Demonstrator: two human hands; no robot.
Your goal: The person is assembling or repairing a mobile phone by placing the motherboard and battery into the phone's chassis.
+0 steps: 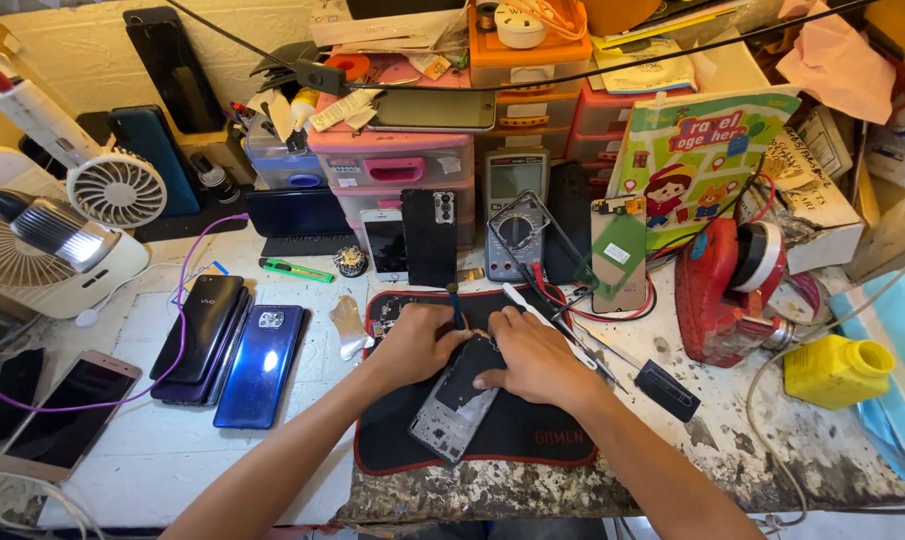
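Observation:
An opened phone [455, 410] with its back cover off lies tilted on a black work mat [533, 440] at the front of the bench. My left hand [416, 343] rests on the phone's upper left end, fingers curled around a thin dark tool whose tip sticks up past the knuckles. My right hand [533, 358] presses down on the phone's upper right end, fingertips on its dark inner surface. Both hands hide the top part of the phone.
Several phones lie to the left: a blue one [261, 365], a dark stack [201, 338], a gold-edged one [68, 412]. A small fan [118, 188], a multimeter [514, 215], pink drawer boxes [393, 165], a red tool [721, 295], a yellow bottle [835, 372] and white tweezers [543, 318] crowd the bench.

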